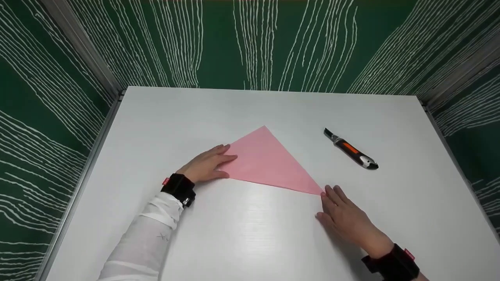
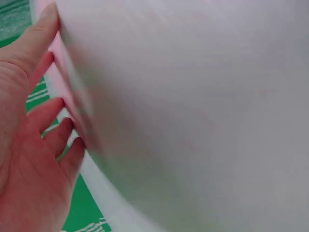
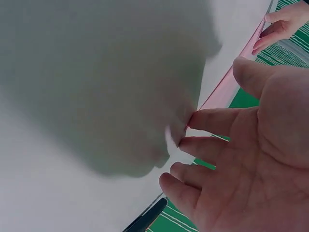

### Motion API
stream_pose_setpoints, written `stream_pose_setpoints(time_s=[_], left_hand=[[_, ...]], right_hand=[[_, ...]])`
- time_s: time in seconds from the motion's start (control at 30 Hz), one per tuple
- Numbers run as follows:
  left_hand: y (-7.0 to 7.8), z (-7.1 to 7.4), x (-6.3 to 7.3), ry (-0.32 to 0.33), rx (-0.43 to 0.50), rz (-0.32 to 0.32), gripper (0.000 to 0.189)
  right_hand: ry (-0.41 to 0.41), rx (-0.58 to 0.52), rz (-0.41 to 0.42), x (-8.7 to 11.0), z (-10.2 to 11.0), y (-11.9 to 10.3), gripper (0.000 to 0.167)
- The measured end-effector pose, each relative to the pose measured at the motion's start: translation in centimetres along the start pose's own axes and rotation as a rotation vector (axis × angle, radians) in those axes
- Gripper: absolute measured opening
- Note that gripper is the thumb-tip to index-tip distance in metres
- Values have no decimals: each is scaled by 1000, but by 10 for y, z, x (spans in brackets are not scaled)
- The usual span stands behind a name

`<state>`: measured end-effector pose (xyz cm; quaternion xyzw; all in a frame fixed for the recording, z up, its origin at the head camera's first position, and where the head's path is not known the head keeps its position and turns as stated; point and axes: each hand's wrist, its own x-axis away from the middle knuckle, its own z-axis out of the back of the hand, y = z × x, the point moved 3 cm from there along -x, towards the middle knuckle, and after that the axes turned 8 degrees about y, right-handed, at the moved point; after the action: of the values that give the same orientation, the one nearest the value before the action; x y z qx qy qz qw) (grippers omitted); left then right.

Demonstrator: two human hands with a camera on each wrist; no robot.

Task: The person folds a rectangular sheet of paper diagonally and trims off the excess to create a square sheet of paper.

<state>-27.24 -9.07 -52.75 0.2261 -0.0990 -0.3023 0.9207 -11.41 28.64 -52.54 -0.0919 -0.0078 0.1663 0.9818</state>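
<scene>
A pink sheet of paper [image 1: 265, 162], folded into a triangle, lies on the white table with one point toward the far edge. On its left corner rests my left hand [image 1: 209, 164], fingers spread and fairly straight, hiding that corner. My right hand [image 1: 347, 216] touches the right corner with its fingertips, the fingers extended and the thumb held off to the side. In the right wrist view the tip of the pink paper [image 3: 224, 92] meets the index fingertip. The left wrist view has the left fingertips along the paper's pink edge [image 2: 60, 72].
To the right, beyond the paper, lies a black and orange utility knife [image 1: 351, 152] with a silver end. The white table [image 1: 250, 234] ends at a far edge before a green wall [image 1: 218, 43] with white wavy lines.
</scene>
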Motion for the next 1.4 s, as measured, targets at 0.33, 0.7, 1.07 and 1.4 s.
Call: stream_pose_setpoints(time_s=[0.33,0.7,1.07,1.4], left_hand=[[12,6,-11,67,40,201,102],[14,3,-14,49,124,357,120],[19,-9,-30,95,244,258,115],[26,-14,-36,67,222,146,64]], right_hand=[[156,-3,29,-18,6,-7,32],[301,7,-6,-47,6,-8,19],[237,-232,-76,-88,1,8,14],[147,-331,-131,-104,0,13,62]])
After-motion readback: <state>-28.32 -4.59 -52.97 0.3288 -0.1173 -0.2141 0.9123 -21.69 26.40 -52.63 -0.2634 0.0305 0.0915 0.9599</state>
